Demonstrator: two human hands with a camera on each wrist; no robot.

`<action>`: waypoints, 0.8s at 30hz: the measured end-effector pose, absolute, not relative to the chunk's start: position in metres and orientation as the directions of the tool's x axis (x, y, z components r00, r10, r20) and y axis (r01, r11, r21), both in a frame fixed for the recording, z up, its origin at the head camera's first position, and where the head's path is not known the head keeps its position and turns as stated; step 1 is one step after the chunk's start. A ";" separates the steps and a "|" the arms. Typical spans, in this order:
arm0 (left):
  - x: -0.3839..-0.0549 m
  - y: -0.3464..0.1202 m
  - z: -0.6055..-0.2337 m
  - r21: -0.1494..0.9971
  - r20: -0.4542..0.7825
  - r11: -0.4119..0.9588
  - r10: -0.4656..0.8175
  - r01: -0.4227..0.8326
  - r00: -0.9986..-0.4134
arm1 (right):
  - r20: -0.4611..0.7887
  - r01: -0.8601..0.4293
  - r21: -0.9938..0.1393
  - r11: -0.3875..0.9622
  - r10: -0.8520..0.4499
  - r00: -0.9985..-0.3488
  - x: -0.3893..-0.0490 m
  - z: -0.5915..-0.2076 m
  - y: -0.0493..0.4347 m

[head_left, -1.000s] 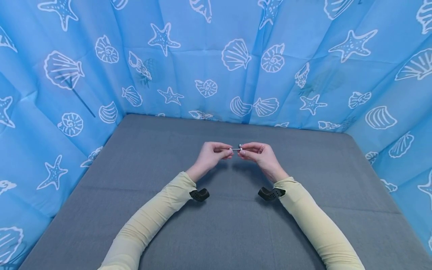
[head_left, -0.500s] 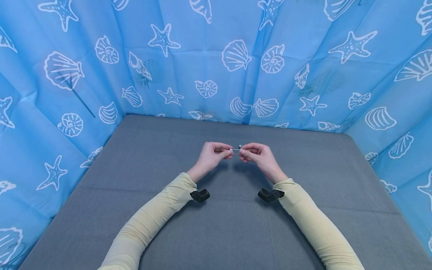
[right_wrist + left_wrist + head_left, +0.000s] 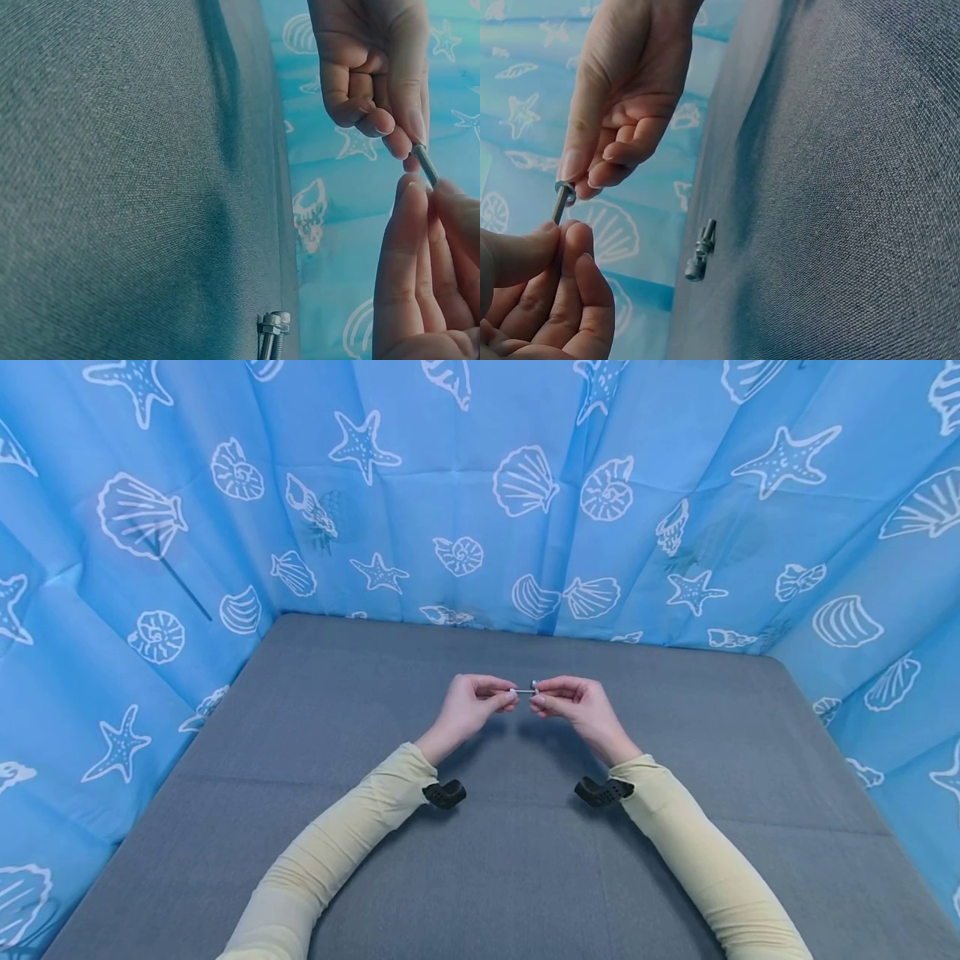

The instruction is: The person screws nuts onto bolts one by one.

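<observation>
A slim metal bolt (image 3: 524, 692) is held level between both hands, above the grey table. My left hand (image 3: 467, 710) pinches its left end between thumb and fingertips. In the right wrist view the bolt's threaded shaft (image 3: 428, 166) shows between the two hands. My right hand (image 3: 588, 714) pinches a small ring-shaped nut (image 3: 565, 189) at the bolt's other end, partly hidden by the fingertips. Other bolts with nuts on them (image 3: 700, 253) stand close together on the table; in the head view they show just behind the right fingertips.
A grey cloth-covered table (image 3: 517, 877) spreads under both arms. Blue curtains (image 3: 457, 493) with white shell and starfish prints enclose its back and sides. A black wrist device (image 3: 445, 793) sits at the left cuff, another (image 3: 602, 792) at the right cuff.
My right thumb and fingertips have shifted slightly at the nut, turning inward and then back. The left hand and the bolt stay almost still.
</observation>
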State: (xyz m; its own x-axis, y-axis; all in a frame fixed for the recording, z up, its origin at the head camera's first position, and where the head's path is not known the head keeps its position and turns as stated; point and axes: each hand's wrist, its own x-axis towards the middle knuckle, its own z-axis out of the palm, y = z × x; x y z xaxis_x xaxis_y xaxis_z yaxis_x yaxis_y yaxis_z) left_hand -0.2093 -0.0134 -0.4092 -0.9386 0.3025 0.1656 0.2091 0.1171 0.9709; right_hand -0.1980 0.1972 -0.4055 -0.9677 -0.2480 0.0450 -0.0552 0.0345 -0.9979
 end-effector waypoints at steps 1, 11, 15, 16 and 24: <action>-0.209 -0.014 -0.409 0.970 0.165 0.121 0.303 0.209 -0.939 | 0.048 -0.061 -0.997 0.046 -0.247 -0.968 -0.198 -0.405 0.197; -0.208 -0.014 -0.407 0.952 0.183 0.183 0.305 0.246 -0.935 | 0.117 -0.145 -0.984 0.107 -0.230 -0.966 -0.197 -0.404 0.197; -0.208 -0.014 -0.406 0.949 0.186 0.190 0.308 0.251 -0.933 | 0.120 -0.151 -0.980 0.127 -0.227 -0.966 -0.197 -0.403 0.197; -0.208 -0.014 -0.406 0.950 0.184 0.187 0.310 0.250 -0.933 | 0.116 -0.149 -0.979 0.136 -0.228 -0.967 -0.197 -0.402 0.197; -0.210 -0.014 -0.409 0.956 0.177 0.171 0.313 0.239 -0.933 | 0.068 -0.123 -0.969 0.214 -0.250 -0.966 -0.200 -0.401 0.199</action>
